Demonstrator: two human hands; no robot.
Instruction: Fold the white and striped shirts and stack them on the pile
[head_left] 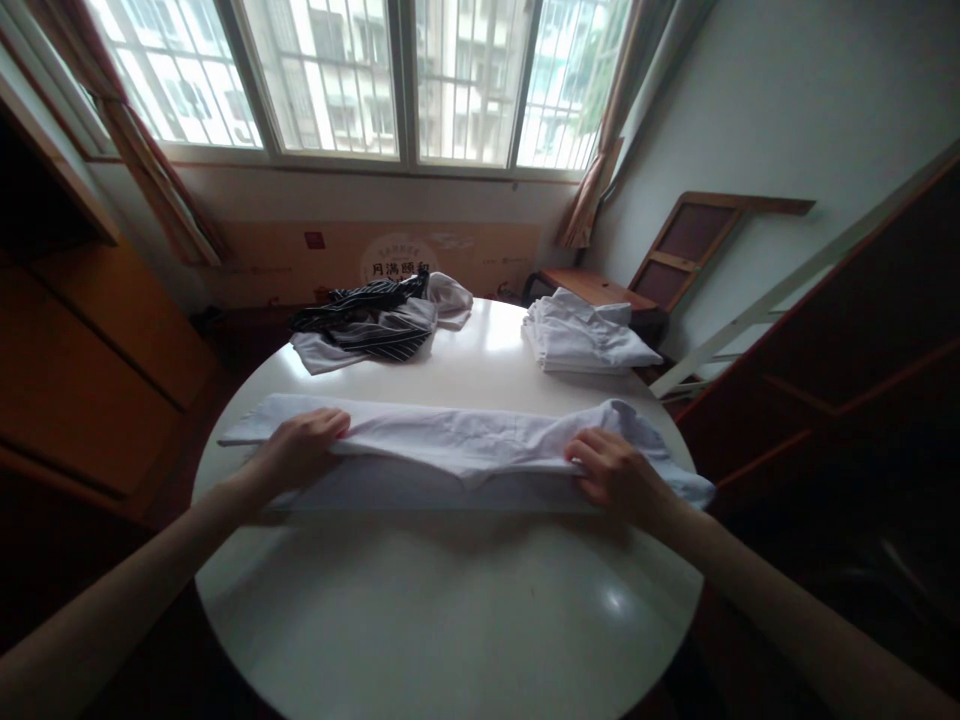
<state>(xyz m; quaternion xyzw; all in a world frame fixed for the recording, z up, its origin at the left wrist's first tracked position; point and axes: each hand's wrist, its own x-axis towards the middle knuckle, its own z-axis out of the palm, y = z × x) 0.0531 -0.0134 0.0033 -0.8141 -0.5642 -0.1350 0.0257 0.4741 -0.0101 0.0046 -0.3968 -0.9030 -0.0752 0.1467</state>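
Crosswise, then: white shirt (465,445) folded into a long narrow band, long axis running left to right over the round white table (450,620), parallel to the near edge and to the window (360,80) beyond; stretched between both hands, one end each; left hand (300,450) closed over the near fold toward the left end, thumb on top and fingers tucked under the cloth, the last bit of the band sticking out past it to the left; right hand (616,475) pinched shut on the near fold toward the right end, fingers curled over a bunched ridge of fabric, loose cloth spilling beyond toward the table's right rim; near edge raised slightly between the two grips, a shadowed lower layer showing beneath; far edge flat on the tabletop. Neither hand nearer than the other: both already on the shirt, roughly level, well apart along its length; forearms coming in from the lower corners. Farther back, apart from the shirt: heap of black striped and grey garments (379,320) at the far left, neat stack of folded white shirts (585,340) at the far right rim.
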